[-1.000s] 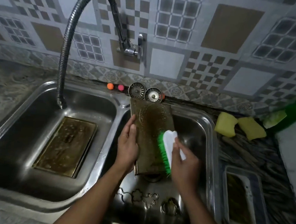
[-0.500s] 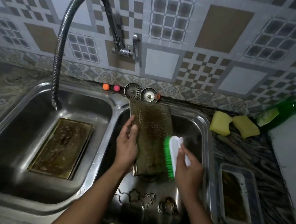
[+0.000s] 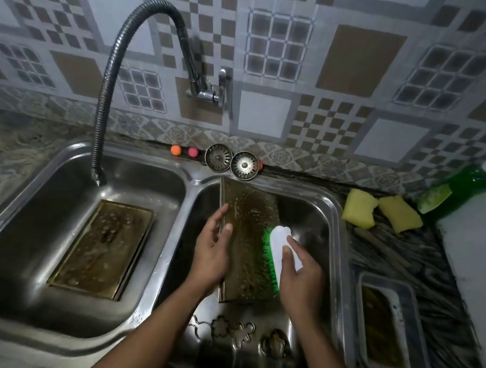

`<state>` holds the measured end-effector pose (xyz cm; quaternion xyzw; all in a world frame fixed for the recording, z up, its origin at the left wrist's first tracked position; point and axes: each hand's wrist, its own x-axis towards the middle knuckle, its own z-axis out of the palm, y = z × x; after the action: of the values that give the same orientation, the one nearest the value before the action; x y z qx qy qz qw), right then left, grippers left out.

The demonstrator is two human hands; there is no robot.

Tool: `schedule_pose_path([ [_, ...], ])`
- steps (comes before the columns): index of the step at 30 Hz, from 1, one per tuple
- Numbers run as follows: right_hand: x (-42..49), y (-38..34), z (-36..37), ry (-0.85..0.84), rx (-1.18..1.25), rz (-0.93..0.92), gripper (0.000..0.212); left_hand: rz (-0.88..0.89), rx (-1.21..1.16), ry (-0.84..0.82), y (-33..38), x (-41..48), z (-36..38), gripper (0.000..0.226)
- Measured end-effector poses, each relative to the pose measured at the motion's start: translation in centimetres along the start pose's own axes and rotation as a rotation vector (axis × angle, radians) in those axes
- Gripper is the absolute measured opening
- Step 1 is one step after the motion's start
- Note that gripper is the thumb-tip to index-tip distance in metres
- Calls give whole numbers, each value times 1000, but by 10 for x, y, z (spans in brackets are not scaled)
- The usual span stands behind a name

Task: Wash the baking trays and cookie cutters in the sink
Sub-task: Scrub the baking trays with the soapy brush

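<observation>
A double steel sink (image 3: pixel 188 187) seen from above. In the right basin, a soapy baking tray (image 3: pixel 249 214) stands tilted, its top edge leaning on the back rim. The left hand (image 3: pixel 210 253) grips the tray's left edge, thumb on its face. The right hand (image 3: pixel 301 275) curls around a white brush (image 3: pixel 279 248), green bristles pressed to the tray. Cookie cutters (image 3: pixel 239 332) lie on the basin floor nearer the person. A 2nd tray (image 3: pixel 102 247) lies flat in the left basin. 2 yellow sponges (image 3: pixel 359 208) sit on the counter to the right.
</observation>
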<state>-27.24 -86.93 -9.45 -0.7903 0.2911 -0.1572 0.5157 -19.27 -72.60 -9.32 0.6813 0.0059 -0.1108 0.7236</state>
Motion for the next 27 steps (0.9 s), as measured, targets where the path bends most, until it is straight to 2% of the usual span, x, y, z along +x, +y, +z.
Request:
schedule_pose_path([
  [4, 2, -9, -3, -295, 83, -7, 38, -14, 136, -140, -1, -16, 5, 57],
  [7, -4, -18, -12, -364, 95, -38, 39, -123, 97, -223, 16, -36, 24, 37],
  [8, -6, -20, -15, -361, 100, -46, 40, -157, 46, -239, 24, -41, 28, 34],
  [11, -9, -27, -21, -297, 109, -59, 49, -229, -84, -279, 37, -48, 37, 46],
  [14, -9, -29, -28, -218, 86, -70, 48, -201, -103, -318, 37, -49, 39, 38],
  [17, -16, -35, -34, -135, 92, -43, 49, -133, -7, -358, 37, -50, 27, 43],
  [19, -22, -43, -35, -62, 113, -27, 45, -60, 142, -291, 31, -47, 10, 47],
  [21, -34, -57, -34, -20, 130, -21, 43, -24, 272, -190, 23, -40, -12, 42],
  [23, -44, -73, -29, 13, 163, -49, 43, -28, 352, -178, 20, -34, -40, 37],
  [27, -65, -101, 7, 42, 225, -46, 39, -62, 355, -208, 23, -21, -104, 37],
])
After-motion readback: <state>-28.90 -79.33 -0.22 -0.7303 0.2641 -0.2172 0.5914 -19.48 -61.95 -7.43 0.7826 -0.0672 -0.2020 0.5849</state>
